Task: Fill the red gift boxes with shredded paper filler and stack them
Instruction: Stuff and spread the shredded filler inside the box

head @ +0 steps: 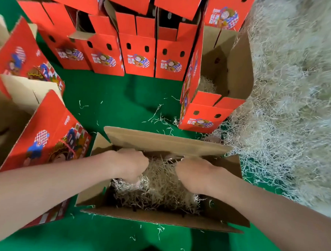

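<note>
L grip (129,166): curled, clutched shredded paper filler (158,184) inside open box (156,220).
R grip (192,176): curled into same wad.
open box: sat on green cloth (124,97), flaps up.
red gift boxes (137,55): stood stacked behind.
filler heap (295,93): lay at R.

You are looking down into an open box (156,220) sitting right in front of you, its brown flaps spreading outward and a clump of pale shredded paper (158,184) lying inside. A second red box (205,115) is standing open further off to the right, touching the big heap of filler (295,93). Printed red stacked boxes (137,55) are standing in rows behind.
</note>
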